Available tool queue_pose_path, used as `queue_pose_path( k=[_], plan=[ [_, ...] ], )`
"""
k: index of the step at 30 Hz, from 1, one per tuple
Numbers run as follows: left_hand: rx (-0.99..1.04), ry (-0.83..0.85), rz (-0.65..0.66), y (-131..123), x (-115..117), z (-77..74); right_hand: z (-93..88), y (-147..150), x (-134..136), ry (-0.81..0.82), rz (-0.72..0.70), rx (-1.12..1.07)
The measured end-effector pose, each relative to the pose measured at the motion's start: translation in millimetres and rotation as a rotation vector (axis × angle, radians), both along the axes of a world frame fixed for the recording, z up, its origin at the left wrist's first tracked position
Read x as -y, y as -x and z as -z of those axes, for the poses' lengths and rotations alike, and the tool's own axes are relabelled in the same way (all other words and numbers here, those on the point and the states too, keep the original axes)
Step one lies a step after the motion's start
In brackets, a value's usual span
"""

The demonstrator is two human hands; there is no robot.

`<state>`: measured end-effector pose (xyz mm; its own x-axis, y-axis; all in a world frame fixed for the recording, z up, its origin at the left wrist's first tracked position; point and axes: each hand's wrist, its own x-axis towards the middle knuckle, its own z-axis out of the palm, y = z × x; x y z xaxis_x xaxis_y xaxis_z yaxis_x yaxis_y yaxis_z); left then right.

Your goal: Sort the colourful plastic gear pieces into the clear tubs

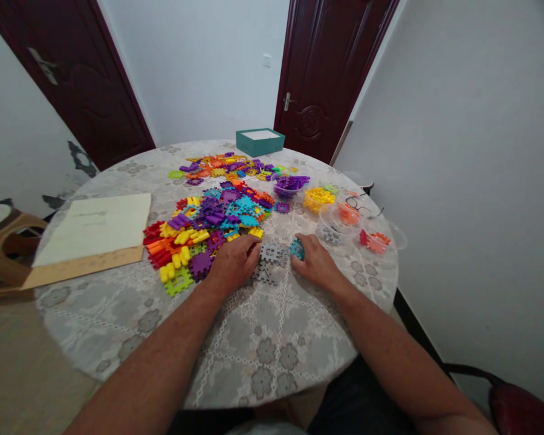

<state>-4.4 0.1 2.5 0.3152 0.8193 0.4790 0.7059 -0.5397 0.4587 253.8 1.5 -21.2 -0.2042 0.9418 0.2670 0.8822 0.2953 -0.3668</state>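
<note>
Closest of all, two bare forearms (156, 362) come in over the near edge of the round tabletop (236, 374), its cloth patterned with grey flowers. Out at their ends, here's the action! The right hand (317, 261) has its fingers closed on a teal piece (296, 248), right of the tabletop's middle. The left hand (236, 261) curls at the right flank of a big heap of coloured pieces (217, 211); whether its fingers grip anything, I can't tell. Between the hands lie notched grey pieces (273, 252).

How to play this well? I'd pinch the teal piece by its rim, leaving its teeth clear, and keep the left fingers light at the heap so nothing slides onto the greys. One piece at a time looks the safe call.

Over towards the right edge, clear tubs: a purple-filled tub (291, 186), a yellow-filled tub (319, 199), with orange and grey contents close by.

Anything to read? A pale sheet (95, 220) near the left edge carries faint marks, too blurred to make out. By the far edge, a green box (260, 144) shows no legible lettering, and I can't pick out any brand.
</note>
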Motion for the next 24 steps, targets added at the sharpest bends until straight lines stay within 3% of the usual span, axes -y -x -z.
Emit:
queue_pose_path(
  k=[5, 10, 14, 17, 24],
  plan=[
    [0.028, 0.015, -0.018, 1, -3, -0.2, -10.1, -8, -4, -0.07, -0.008, -0.241],
    [-0.002, 0.024, 0.001, 1, -4, 5.0, -46.1, -9, 5, 0.125, -0.047, -0.398],
    [-0.007, 0.015, 0.023, 1, -1, 6.7, -80.7, -27, -11, 0.066, -0.023, -0.478],
    [-0.025, 0.006, 0.053, 1, 1, 7.0, -105.0, -46, -53, -0.008, 0.043, -0.505],
    [-0.019, -0.083, 0.063, 2, 1, 13.1, -138.5, -71, -204, -0.022, 0.218, -0.48]
  ],
)
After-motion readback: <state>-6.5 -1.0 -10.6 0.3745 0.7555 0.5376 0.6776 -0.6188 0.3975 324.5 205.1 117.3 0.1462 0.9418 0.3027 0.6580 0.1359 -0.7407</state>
